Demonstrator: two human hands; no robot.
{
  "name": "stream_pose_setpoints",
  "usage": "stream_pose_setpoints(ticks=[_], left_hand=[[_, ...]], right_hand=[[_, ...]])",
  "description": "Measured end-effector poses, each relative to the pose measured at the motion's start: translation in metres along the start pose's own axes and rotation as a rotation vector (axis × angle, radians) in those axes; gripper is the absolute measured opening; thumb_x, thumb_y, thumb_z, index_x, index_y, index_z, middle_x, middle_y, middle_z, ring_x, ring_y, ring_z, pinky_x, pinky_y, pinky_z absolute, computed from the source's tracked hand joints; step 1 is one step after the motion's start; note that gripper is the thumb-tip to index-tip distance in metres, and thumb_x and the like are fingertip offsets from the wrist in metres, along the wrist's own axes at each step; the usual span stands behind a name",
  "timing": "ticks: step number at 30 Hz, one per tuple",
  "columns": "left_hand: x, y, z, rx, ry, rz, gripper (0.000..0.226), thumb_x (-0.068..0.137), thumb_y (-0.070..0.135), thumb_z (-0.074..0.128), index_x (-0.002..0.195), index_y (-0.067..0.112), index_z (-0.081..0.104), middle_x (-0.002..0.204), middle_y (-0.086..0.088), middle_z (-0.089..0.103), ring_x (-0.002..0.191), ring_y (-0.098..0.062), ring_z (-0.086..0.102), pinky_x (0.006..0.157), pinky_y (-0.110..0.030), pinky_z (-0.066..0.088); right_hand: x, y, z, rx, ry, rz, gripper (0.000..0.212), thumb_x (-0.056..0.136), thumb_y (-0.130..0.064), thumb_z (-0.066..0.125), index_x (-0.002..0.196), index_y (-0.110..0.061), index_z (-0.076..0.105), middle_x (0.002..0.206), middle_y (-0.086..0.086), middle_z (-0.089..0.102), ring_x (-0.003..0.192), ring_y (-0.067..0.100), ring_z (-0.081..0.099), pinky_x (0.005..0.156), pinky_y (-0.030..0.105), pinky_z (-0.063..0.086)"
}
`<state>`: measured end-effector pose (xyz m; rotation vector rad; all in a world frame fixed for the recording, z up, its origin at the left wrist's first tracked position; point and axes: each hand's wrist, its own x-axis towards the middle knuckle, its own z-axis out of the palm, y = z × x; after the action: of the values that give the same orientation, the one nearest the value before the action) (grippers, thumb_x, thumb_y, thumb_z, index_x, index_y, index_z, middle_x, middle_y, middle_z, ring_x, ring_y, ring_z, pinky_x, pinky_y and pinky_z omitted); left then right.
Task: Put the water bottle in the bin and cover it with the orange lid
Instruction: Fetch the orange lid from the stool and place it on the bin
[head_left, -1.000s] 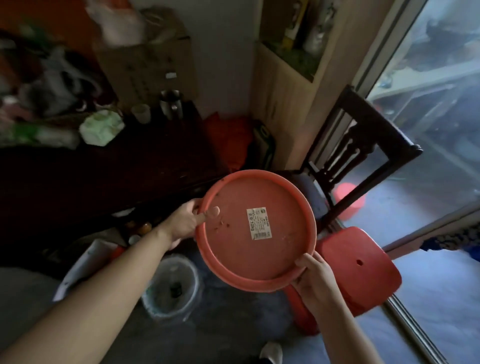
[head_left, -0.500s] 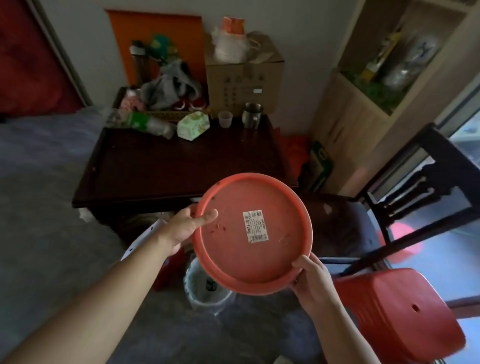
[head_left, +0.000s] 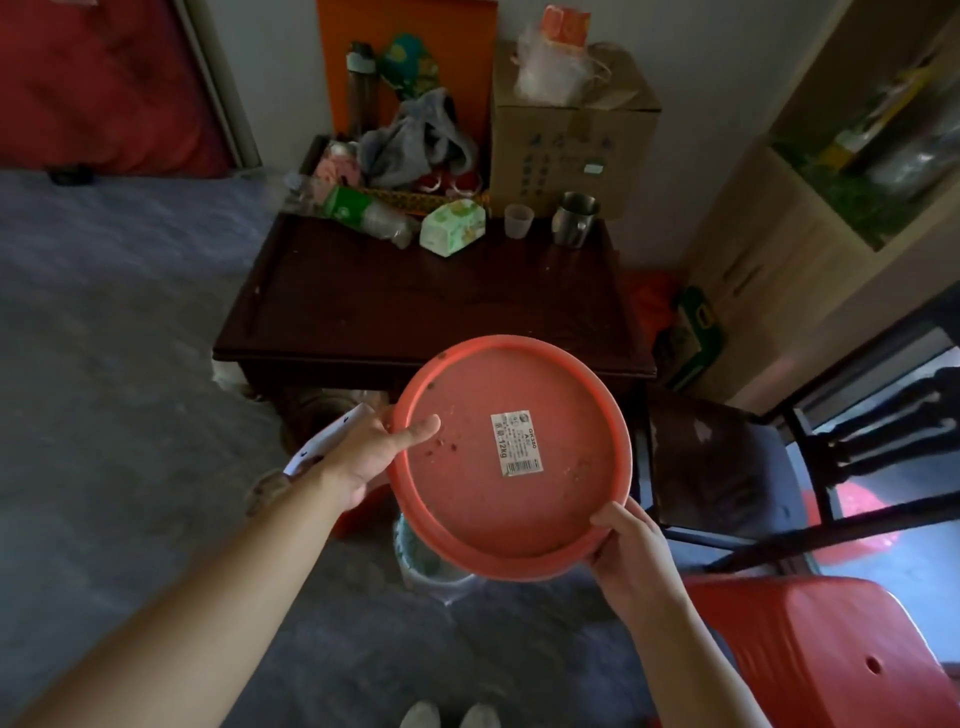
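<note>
Left hand (head_left: 363, 457) and right hand (head_left: 631, 551) grip round, speckled plastic orange lid (head_left: 511, 457) by its rim.

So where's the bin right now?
On the floor, low in the head view, the bin peeks out beneath the orange lid, before the dark table.

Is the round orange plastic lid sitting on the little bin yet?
Apart. In the head view, both hands, left hand and right hand, hold the round orange plastic lid tilted in the air, well above the small lined bin on the floor.
</note>
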<state>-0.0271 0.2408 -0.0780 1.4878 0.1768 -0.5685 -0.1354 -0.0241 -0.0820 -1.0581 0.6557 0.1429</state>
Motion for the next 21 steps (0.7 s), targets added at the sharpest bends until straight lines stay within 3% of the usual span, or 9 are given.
stream_pose_setpoints(ticks=[5,8,11,15,21], left_hand=[[0.002,-0.018,-0.007,-0.043,0.079,0.002,0.102,0.041,0.060,0.087,0.123,0.010,0.053,0.111,-0.017,0.070,0.100,-0.034,0.069,0.085,-0.049,0.056],[0.008,-0.028,-0.010,-0.061,0.063,0.024,0.092,0.041,0.060,0.087,0.119,0.020,0.060,0.107,-0.011,0.073,0.098,-0.031,0.069,0.076,-0.043,0.055],[0.015,-0.039,-0.015,-0.074,0.072,0.014,0.084,0.046,0.057,0.086,0.120,0.025,0.061,0.111,-0.008,0.072,0.101,-0.028,0.069,0.080,-0.041,0.055],[0.030,-0.062,-0.025,-0.102,0.125,-0.038,0.087,0.044,0.058,0.087,0.119,0.021,0.063,0.115,-0.013,0.070,0.108,-0.035,0.065,0.092,-0.049,0.052],[0.076,-0.113,-0.052,-0.040,0.151,-0.046,0.095,0.032,0.068,0.083,0.114,0.023,0.065,0.112,-0.005,0.072,0.106,-0.025,0.065,0.082,-0.034,0.050]], right_hand=[[0.022,0.002,0.000,-0.050,-0.064,0.043,0.032,0.085,0.014,0.040,0.098,-0.005,0.063,0.073,0.010,0.057,0.059,0.018,0.057,0.048,0.029,0.054],[0.035,0.007,0.001,-0.063,-0.087,0.060,0.032,0.086,0.014,0.041,0.101,-0.004,0.062,0.070,0.009,0.057,0.057,0.019,0.057,0.049,0.031,0.055],[0.046,0.014,0.001,-0.097,-0.082,0.078,0.029,0.086,0.014,0.041,0.097,-0.004,0.060,0.070,0.010,0.051,0.059,0.021,0.052,0.052,0.033,0.054],[0.062,0.028,-0.005,-0.134,-0.080,0.106,0.030,0.086,0.013,0.043,0.097,-0.006,0.063,0.069,0.009,0.052,0.061,0.021,0.052,0.059,0.035,0.051],[0.115,0.086,-0.010,-0.124,-0.055,0.137,0.028,0.086,0.014,0.042,0.096,-0.003,0.061,0.063,0.007,0.049,0.057,0.020,0.049,0.058,0.035,0.051]])
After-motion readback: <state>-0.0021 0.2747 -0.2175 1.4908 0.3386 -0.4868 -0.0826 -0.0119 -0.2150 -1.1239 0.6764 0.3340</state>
